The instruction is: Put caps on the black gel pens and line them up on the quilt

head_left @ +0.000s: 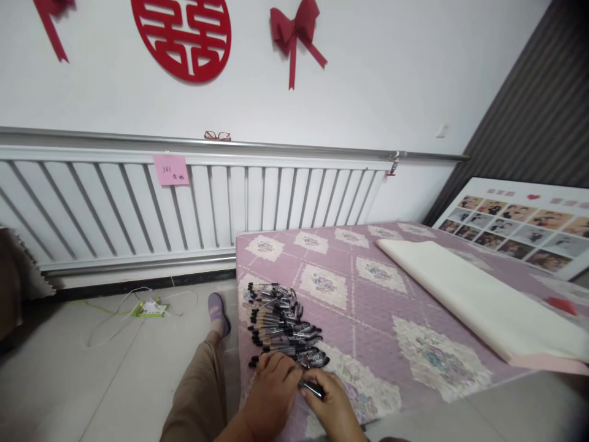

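Note:
A heap of several black pens (280,322) lies on the near left corner of a pink quilted bed cover (368,301). My left hand (271,393) rests at the near end of the heap, fingers curled over the pens. Beside it, my right hand (334,408) pinches one black pen (313,388) between thumb and fingers, the two hands touching at that pen. What the left fingers grip is hidden under the hand.
A cream folded sheet (478,301) lies across the bed's right side, beside a photo board (519,227). A white radiator (184,202) with a pink note (170,169) lines the wall. My leg and slipper (218,313) rest on the tiled floor, near cables (147,307).

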